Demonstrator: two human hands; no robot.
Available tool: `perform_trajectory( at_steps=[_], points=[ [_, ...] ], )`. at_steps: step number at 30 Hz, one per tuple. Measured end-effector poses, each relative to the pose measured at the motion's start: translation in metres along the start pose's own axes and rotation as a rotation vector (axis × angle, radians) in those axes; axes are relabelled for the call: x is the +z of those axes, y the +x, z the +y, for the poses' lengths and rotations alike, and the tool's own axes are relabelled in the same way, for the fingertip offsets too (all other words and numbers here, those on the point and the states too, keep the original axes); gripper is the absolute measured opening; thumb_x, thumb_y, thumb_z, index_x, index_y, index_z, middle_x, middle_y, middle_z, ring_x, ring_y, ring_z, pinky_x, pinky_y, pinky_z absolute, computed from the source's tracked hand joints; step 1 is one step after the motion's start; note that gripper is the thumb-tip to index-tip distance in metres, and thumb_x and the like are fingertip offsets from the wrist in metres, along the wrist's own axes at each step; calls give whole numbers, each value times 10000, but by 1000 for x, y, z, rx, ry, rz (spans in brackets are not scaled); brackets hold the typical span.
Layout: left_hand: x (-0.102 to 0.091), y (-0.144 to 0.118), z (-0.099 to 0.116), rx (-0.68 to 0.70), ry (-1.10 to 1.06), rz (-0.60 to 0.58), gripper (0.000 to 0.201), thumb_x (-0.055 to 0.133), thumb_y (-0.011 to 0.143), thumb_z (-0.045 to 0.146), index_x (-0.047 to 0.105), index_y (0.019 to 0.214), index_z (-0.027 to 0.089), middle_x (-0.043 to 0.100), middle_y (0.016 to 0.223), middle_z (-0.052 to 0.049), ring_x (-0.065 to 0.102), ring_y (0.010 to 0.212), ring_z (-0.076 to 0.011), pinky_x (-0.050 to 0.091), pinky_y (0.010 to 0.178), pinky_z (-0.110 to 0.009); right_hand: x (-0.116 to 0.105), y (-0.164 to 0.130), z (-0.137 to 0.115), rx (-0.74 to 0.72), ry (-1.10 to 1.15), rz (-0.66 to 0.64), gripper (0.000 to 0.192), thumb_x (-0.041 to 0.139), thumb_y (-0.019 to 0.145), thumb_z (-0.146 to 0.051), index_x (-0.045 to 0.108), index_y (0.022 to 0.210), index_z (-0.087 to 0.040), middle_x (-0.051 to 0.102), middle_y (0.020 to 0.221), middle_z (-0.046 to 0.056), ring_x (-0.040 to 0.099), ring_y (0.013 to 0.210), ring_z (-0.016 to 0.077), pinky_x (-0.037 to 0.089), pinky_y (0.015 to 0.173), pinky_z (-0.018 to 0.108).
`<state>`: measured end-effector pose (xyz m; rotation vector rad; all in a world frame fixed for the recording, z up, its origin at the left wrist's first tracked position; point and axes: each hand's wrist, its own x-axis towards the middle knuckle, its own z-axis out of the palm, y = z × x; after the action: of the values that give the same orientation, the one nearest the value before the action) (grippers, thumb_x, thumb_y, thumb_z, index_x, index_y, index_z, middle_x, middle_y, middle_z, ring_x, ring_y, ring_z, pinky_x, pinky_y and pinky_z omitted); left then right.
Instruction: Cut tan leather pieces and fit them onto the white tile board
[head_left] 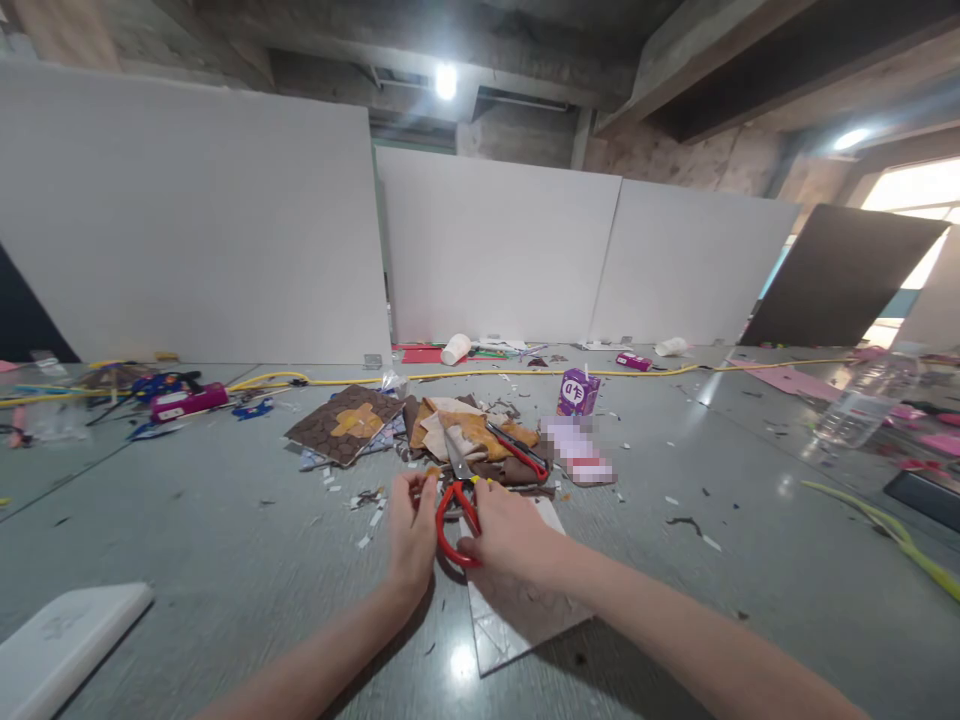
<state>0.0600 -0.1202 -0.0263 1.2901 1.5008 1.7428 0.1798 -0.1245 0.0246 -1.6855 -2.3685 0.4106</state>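
Note:
My right hand [514, 530] grips red-handled scissors [457, 545] by one handle loop. Their metal blades point away from me, towards a heap of brown, tan and cream fabric-like scraps [472, 435]. Close beside the scissors, my left hand [412, 520] has its fingertips pinched on a small orange-brown scrap [433, 472]; the fingers partly hide it. Under my right hand and wrist lies a pale square sheet [506, 630], partly covered. A brown patterned square with an orange shape [349, 425] rests left of the heap. Another red-handled tool [529, 455] lies on the heap's right side.
Behind the heap's right side stand a purple drink carton [577, 392] and a partly blurred card [581, 460]. A yellow cable [480, 374] crosses the back. A white box-like object [71, 645] sits front left, a clear bottle [859, 405] far right. White panels [495, 250] rise behind.

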Motion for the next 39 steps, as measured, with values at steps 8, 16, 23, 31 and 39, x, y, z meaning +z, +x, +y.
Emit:
perform_trajectory(
  at_steps=[8, 16, 23, 31, 39],
  points=[
    [-2, 5, 1, 34, 8, 75, 126, 424, 744, 307, 429, 775, 185, 469, 736, -1, 472, 702, -157, 394, 668, -298, 12, 2, 17, 100, 538, 154, 324, 558, 548, -189, 460, 850, -127, 595, 787, 59, 566, 695, 167, 407, 569, 238],
    [-6, -29, 26, 602, 287, -571, 86, 381, 776, 164, 451, 730, 180, 516, 832, -44, 488, 802, -156, 404, 707, -276, -32, -24, 71, 150, 396, 299, 480, 519, 548, -128, 451, 1022, -149, 596, 905, 50, 559, 791, 169, 397, 692, 261],
    [-9, -52, 45, 882, 578, -1077, 153, 315, 807, 149, 462, 847, 148, 575, 792, -87, 506, 767, -178, 394, 722, -322, -25, -32, 119, 199, 85, 279, 476, 468, 601, -158, 431, 1076, -158, 585, 969, 66, 543, 814, 191, 364, 661, 257],
    [-16, -39, 38, 571, 390, -988, 155, 334, 798, 174, 488, 814, 190, 572, 788, -46, 513, 747, -159, 385, 691, -274, -11, -28, 130, 100, -84, 209, 532, 437, 594, -115, 410, 1121, -179, 516, 1124, 60, 486, 977, 193, 343, 753, 259],
    [-7, -25, 24, 295, 212, -541, 102, 424, 763, 239, 497, 716, 185, 541, 721, -12, 505, 696, -152, 385, 639, -258, -23, -32, 127, 69, -203, 43, 578, 478, 607, -121, 374, 1174, -159, 439, 1158, 119, 456, 1000, 218, 356, 749, 282]
  ],
)
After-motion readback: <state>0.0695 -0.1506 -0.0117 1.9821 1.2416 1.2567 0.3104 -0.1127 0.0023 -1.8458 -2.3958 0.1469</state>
